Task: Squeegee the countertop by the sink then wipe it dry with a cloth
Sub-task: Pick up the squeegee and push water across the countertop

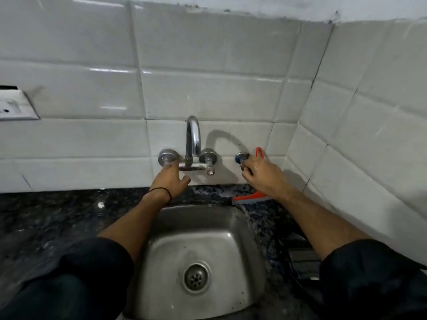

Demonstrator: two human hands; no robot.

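A red squeegee (250, 199) stands against the tiled wall behind the sink's right corner. Its blade rests on the dark speckled countertop (57, 218) and its loop handle pokes up above my right hand (262, 174). That hand is in front of the squeegee, fingers curled around a small wall tap with a blue ring (241, 157). My left hand (172, 181) reaches up to the left knob (166, 157) of the chrome mixer tap (193, 137). Its fingertips touch the knob and the thumb is spread apart. The countertop shows wet glints.
A steel sink (198, 239) with a round drain lies between my forearms. White tiled walls meet in a corner on the right. A switch plate (16, 106) sits on the left wall. A dark ribbed surface (300, 252) lies right of the sink.
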